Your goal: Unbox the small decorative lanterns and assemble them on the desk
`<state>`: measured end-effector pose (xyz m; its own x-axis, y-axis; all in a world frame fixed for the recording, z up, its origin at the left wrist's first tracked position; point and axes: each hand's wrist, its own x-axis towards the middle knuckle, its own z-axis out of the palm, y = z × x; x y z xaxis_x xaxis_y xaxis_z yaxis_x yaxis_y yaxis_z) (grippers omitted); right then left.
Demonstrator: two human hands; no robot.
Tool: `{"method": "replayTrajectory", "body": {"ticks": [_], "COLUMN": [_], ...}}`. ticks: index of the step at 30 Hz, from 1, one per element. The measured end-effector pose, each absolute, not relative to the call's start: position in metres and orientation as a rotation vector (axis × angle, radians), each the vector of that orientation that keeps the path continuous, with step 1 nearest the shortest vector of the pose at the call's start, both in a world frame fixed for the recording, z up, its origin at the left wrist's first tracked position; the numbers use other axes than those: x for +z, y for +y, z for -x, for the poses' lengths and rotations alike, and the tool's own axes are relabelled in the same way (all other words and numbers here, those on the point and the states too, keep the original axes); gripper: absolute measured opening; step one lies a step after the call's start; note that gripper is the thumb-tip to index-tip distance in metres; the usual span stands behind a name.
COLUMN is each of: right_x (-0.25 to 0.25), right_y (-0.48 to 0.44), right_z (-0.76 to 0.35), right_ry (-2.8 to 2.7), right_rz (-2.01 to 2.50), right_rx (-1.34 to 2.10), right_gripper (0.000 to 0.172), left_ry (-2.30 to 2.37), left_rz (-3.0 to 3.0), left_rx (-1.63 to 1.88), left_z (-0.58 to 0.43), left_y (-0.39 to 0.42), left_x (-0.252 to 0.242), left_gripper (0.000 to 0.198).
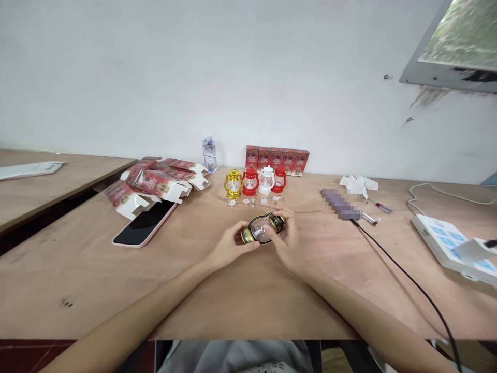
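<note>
A small black and gold lantern with a clear globe lies tilted on its side between my hands, just over the wooden table. My left hand is closed round its base at the left. At the right, my right hand grips the top end, its thumb against the globe. Beyond them stand a gold lantern, two red lanterns, one of them beside the gold one, and a white lantern. Several small clear pieces lie in front of these lanterns.
Red boxes line the wall, near a water bottle. Opened cartons and a phone lie left. To the right are crumpled tissue, a screwdriver, a blurred-out cabled object and a power strip.
</note>
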<state>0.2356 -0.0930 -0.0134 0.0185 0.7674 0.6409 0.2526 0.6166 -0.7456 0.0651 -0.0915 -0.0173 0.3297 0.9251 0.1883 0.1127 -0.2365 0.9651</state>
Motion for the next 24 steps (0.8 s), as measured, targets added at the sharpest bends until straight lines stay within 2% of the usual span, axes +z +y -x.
{"method": "replayTrajectory", "body": {"ticks": [7, 15, 24], "right_x": [-0.021, -0.030, -0.033], "right_y": [-0.095, -0.092, -0.090], "right_z": [-0.236, -0.234, -0.231], "right_ry": [-1.811, -1.733, -1.571], "right_rz": [0.994, 1.078, 1.086], "right_rx": [0.335, 0.628, 0.729], "right_gripper": [0.021, 0.016, 0.014], "left_ry": [1.253, 1.297, 1.259], "left_rz": [-1.866, -2.307, -2.655], "left_rx": [1.232, 1.268, 1.372], "left_z": [-0.046, -0.040, -0.038], "left_y": [-0.091, -0.096, -0.100], "left_x": [-0.015, -0.010, -0.010], "left_gripper": [0.039, 0.031, 0.032]}}
